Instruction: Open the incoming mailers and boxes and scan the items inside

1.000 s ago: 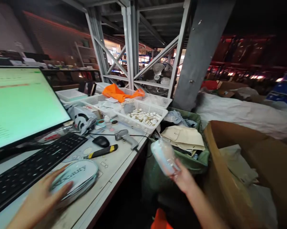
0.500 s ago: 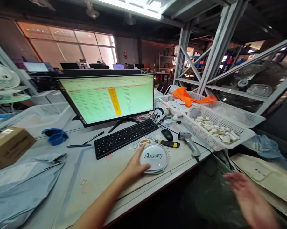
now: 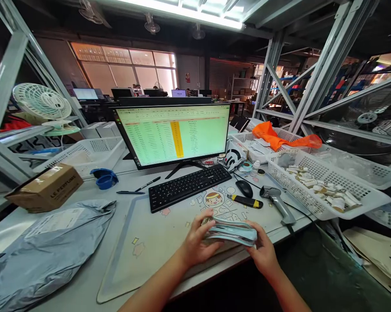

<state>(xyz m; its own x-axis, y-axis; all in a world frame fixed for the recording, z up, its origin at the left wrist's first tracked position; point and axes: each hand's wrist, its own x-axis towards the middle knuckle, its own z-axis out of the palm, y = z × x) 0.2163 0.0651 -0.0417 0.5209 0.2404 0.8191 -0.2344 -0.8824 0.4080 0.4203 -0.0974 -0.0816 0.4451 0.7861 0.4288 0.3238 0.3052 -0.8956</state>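
Both hands hold a pale blue, clear-sided round cosmetic pouch (image 3: pixel 232 232) over the near edge of the desk mat. It is turned edge-on, so its lettered face is out of sight. My left hand (image 3: pixel 197 242) wraps its left end, with fingers over the top and the thumb beneath. At the other end, my right hand (image 3: pixel 263 249) grips the rim between thumb and fingers. Just beyond the pouch lie a yellow-and-black utility knife (image 3: pixel 246 201) and a black mouse (image 3: pixel 244 189). A grey barcode scanner (image 3: pixel 277 203) rests to their right.
Behind stand a black keyboard (image 3: pixel 189 186) and a lit monitor (image 3: pixel 156 136). To the left are a grey mailing bag (image 3: pixel 62 251), a brown carton (image 3: pixel 49 186) and a blue tape ring (image 3: pixel 105 178). White baskets (image 3: pixel 315 173) with small white-and-gold pieces line the right side.
My right hand has come in from the far right and taken hold of the pouch's right end. The pouch has tipped from face-up to edge-on. The view has swung left.
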